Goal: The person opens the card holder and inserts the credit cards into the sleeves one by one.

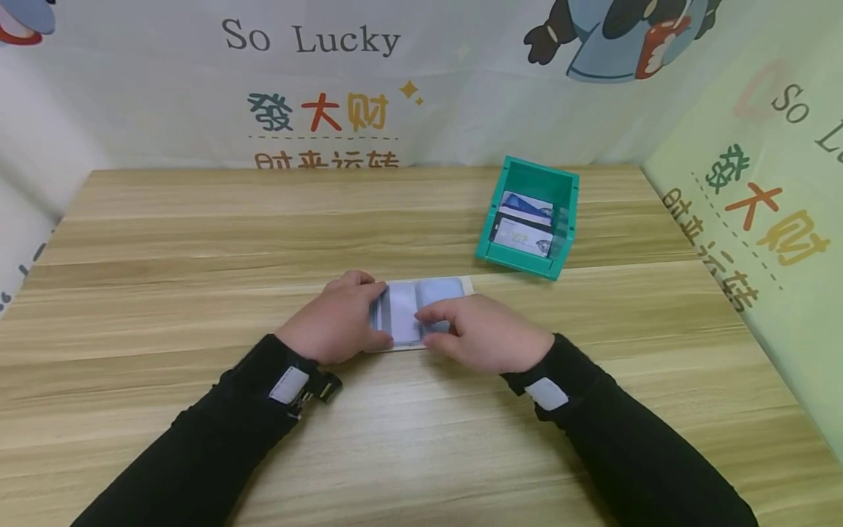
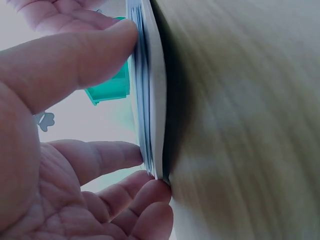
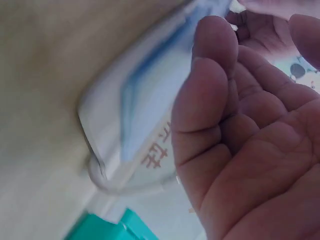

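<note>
An opened card holder (image 1: 403, 313) with a pale cover and bluish clear sleeves lies on the wooden table. Its stacked thin sleeves show edge-on above the thick cover in the left wrist view. My left hand (image 1: 344, 315) grips its left end, thumb at the near edge and fingers at the far edge. Over the right page is my right hand (image 1: 484, 329), fingers bent loosely, with thumb and index tips apart near the middle fold. Whether those tips touch the sleeve cannot be told. The right wrist view shows the holder's rounded corner (image 3: 97, 115) beside the fingers.
Behind and to the right stands a green plastic bin (image 1: 566, 219) with several cards (image 1: 523, 236) in it. The wooden table (image 1: 197, 241) ends at a printed backdrop cloth (image 1: 454, 124) at the back and sides.
</note>
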`<state>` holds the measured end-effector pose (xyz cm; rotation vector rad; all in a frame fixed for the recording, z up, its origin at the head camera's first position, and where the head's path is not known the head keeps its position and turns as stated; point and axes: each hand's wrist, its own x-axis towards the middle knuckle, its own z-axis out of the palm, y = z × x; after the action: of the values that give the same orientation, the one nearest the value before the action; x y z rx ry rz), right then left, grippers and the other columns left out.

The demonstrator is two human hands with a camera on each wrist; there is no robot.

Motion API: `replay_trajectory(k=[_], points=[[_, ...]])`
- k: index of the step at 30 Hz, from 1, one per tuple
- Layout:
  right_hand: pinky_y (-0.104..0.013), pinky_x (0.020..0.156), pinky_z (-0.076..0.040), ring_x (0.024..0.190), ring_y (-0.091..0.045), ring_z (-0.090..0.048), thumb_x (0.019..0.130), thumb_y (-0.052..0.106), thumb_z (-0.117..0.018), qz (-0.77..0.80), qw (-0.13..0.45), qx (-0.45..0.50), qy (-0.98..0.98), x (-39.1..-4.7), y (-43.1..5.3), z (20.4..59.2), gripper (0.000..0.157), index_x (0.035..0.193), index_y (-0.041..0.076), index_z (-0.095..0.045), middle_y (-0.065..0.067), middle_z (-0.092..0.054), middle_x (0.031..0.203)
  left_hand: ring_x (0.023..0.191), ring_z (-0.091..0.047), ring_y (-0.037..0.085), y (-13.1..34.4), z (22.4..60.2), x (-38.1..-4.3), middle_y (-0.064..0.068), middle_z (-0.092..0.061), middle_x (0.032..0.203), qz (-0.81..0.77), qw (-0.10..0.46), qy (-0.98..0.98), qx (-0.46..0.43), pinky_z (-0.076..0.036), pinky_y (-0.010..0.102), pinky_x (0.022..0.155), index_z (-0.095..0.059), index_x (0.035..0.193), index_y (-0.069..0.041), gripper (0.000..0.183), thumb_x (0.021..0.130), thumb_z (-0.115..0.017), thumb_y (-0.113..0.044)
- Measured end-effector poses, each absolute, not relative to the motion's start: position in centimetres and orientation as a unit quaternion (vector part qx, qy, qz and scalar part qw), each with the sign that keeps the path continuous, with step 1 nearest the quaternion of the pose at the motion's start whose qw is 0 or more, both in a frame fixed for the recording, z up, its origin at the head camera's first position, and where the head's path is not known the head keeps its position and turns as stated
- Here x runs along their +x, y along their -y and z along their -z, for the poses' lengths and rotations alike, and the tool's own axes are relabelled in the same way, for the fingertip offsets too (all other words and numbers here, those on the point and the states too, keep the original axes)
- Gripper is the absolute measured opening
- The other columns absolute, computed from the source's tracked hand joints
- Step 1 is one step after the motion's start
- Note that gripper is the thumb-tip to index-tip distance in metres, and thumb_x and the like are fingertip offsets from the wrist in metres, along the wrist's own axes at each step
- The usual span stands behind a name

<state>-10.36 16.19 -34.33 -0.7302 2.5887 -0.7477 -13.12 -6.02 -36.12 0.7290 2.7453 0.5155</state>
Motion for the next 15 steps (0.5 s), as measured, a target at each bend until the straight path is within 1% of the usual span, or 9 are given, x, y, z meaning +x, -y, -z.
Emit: replay_trajectory(k=[2, 5, 8, 11, 13, 15], points=[[-0.026, 0.069, -0.050, 0.081, -0.009, -0.054, 0.092, 0.026, -0.060, 0.283, 0.151, -0.249, -0.914, -10.5, -16.8, 33.8, 0.035, 0.124, 0.011, -0.060, 0.002, -0.063, 0.110, 0.107, -0.041, 0.028, 6.0, 36.1, -13.1, 0.018, -0.041, 0.133, -0.177, 0.129, -0.944, 0.249, -0.044, 0.042, 0.088, -0.045, 0.135, 0.002, 0.079, 0.074, -0.077, -0.037], [-0.029, 0.064, -0.050, 0.079, -0.010, -0.054, 0.092, 0.026, -0.060, 0.309, 0.098, -0.222, -0.920, -11.0, -18.0, 32.7, 0.033, 0.122, 0.012, -0.060, 0.003, -0.064, 0.107, 0.106, -0.041, 0.028, 6.0, 36.0, -13.1, 0.017, -0.041, 0.133, -0.180, 0.132, -0.943, 0.245, -0.044, 0.042, 0.088, -0.046, 0.135, 0.001, 0.078, 0.075, -0.076, -0.038], [-0.032, 0.063, -0.049, 0.079, -0.011, -0.054, 0.092, 0.025, -0.061, 0.331, 0.039, -0.180, -0.925, -11.8, -19.5, 31.7, 0.028, 0.117, 0.013, -0.063, 0.004, -0.064, 0.101, 0.107, -0.041, 0.028, 6.0, 36.0, -13.1, 0.017, -0.041, 0.133, -0.182, 0.135, -0.943, 0.243, -0.043, 0.042, 0.090, -0.046, 0.135, 0.001, 0.077, 0.076, -0.074, -0.041], [-0.035, 0.064, -0.048, 0.081, -0.013, -0.053, 0.091, 0.024, -0.062, 0.336, -0.007, -0.127, -0.933, -12.9, -21.2, 30.8, 0.025, 0.112, 0.011, -0.064, 0.001, -0.064, 0.098, 0.108, -0.041, 0.028, 6.1, 36.1, -13.1, 0.018, -0.041, 0.134, -0.179, 0.135, -0.944, 0.244, -0.042, 0.042, 0.092, -0.046, 0.135, 0.000, 0.077, 0.078, -0.071, -0.043], [-0.037, 0.066, -0.048, 0.084, -0.016, -0.052, 0.091, 0.023, -0.062, 0.329, -0.023, -0.096, -0.939, -13.8, -22.4, 30.4, 0.024, 0.111, 0.009, -0.063, -0.002, -0.063, 0.100, 0.109, -0.041, 0.028, 6.1, 36.1, -13.1, 0.018, -0.040, 0.135, -0.177, 0.133, -0.944, 0.245, -0.042, 0.043, 0.092, -0.046, 0.135, 0.001, 0.076, 0.078, -0.071, -0.043], [-0.038, 0.071, -0.048, 0.088, -0.019, -0.052, 0.092, 0.022, -0.061, 0.310, -0.024, -0.075, -0.947, -14.8, -23.4, 30.3, 0.027, 0.114, 0.006, -0.061, -0.007, -0.062, 0.104, 0.110, -0.041, 0.029, 6.1, 36.2, -13.1, 0.018, -0.040, 0.135, -0.177, 0.130, -0.944, 0.247, -0.042, 0.043, 0.093, -0.047, 0.135, 0.001, 0.075, 0.078, -0.071, -0.042]])
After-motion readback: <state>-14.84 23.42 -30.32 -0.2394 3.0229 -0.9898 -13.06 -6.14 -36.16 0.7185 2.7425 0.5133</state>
